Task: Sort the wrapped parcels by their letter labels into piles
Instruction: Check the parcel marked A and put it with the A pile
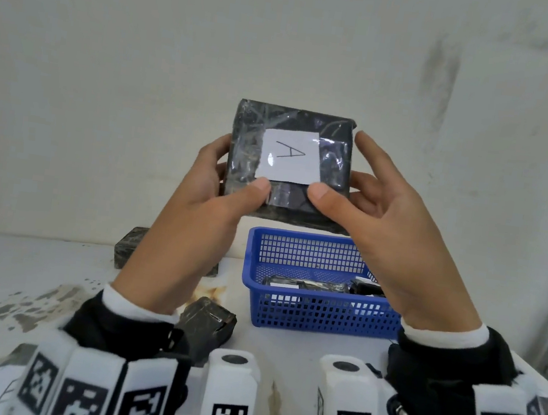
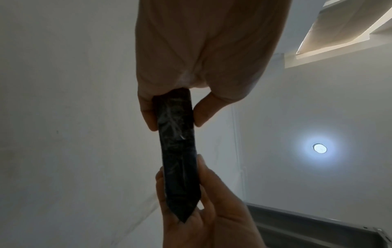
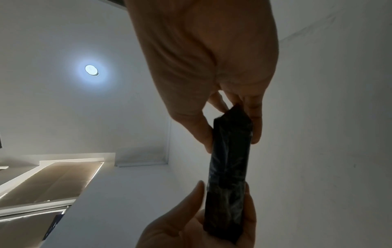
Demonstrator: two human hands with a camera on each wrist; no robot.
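A dark plastic-wrapped parcel [image 1: 296, 124] with a white label reading "A" [image 1: 291, 156] is held upright in front of the wall, above the table. My left hand [image 1: 231, 174] pinches its lower left side, thumb on the front below the label. On the lower right side my right hand [image 1: 341, 181] grips it the same way. The left wrist view shows the parcel [image 2: 178, 151] edge-on, with the left hand [image 2: 171, 117] at its top end and the right hand [image 2: 201, 218] at its bottom end. The right wrist view mirrors this: parcel [image 3: 228, 167], right hand [image 3: 232, 134], left hand [image 3: 191, 226].
A blue mesh basket [image 1: 296, 236] stands below the raised parcel and holds several dark parcels [image 1: 304, 285]. One dark parcel [image 1: 129, 246] lies at the back left by the wall, another [image 1: 208, 320] lies near my left wrist. A labelled parcel [image 1: 6, 381] sits at the bottom left on the stained white table [image 1: 51, 266].
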